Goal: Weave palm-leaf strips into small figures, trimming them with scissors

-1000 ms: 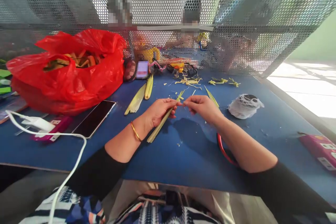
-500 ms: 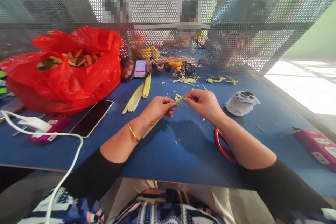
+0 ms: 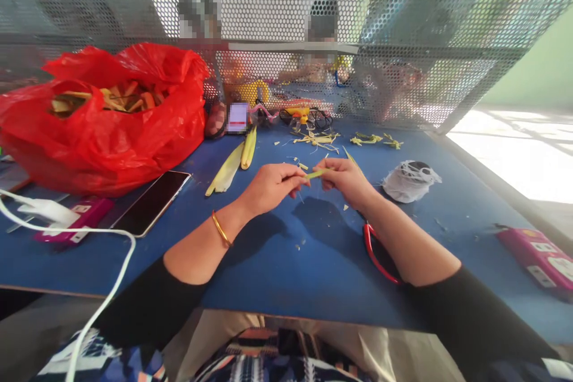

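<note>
Both hands meet above the blue table (image 3: 273,274), joined by a narrow pale-green leaf strip (image 3: 316,173). My left hand (image 3: 275,188) pinches one end between thumb and fingers, and a gold bangle circles that wrist. The strip's other end is in the closed fingers of my right hand (image 3: 342,179). Under my right forearm lies a red-handled tool (image 3: 373,253), its working end mostly hidden. Beyond the hands are leaf scraps (image 3: 316,140) and small knotted green pieces (image 3: 371,139). Larger yellow-green leaf pieces (image 3: 228,170) lie past my left hand.
A red plastic bag (image 3: 147,155) of leaf pieces fills the left. Near it are a dark phone (image 3: 154,203) and a magenta power strip (image 3: 80,221) with a white cable. On the right are a white-wrapped roll (image 3: 409,181) and another magenta strip (image 3: 539,253). A perforated metal screen (image 3: 277,0) stands behind; people sit beyond.
My right hand has turned and its fingers have slid along the strip, which now lies more level between the hands. The tail below my left hand no longer shows.
</note>
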The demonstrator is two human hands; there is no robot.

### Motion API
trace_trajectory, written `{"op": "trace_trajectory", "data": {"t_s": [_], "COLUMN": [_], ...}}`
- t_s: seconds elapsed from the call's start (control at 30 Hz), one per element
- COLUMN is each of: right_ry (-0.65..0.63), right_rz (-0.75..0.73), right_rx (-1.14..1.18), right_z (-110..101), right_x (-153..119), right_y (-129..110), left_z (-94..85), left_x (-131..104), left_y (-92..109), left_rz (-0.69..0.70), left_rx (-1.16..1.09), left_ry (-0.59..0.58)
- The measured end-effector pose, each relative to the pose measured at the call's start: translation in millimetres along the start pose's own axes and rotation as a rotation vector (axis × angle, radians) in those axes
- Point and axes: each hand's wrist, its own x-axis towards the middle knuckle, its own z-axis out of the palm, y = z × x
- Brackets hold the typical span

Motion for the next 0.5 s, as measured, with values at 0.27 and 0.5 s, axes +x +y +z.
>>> {"op": "trace_trajectory", "data": {"t_s": [0.27, 0.5], "right_ry": [0.132, 0.04], "right_rz": [-0.613, -0.728], "right_rx": [-0.756, -0.928], "right_z": [36.9, 27.3], "right_x": [-25.0, -26.8], "right_y": [-1.3, -8.9], "left_z": [0.8, 1.1], "left_x": [5.1, -0.7], "left_y": [-9.7, -8.3], "left_rz": [-0.175, -0.06], "left_rx": [-0.001, 0.359], "left_ry": [0.285, 0.173]}}
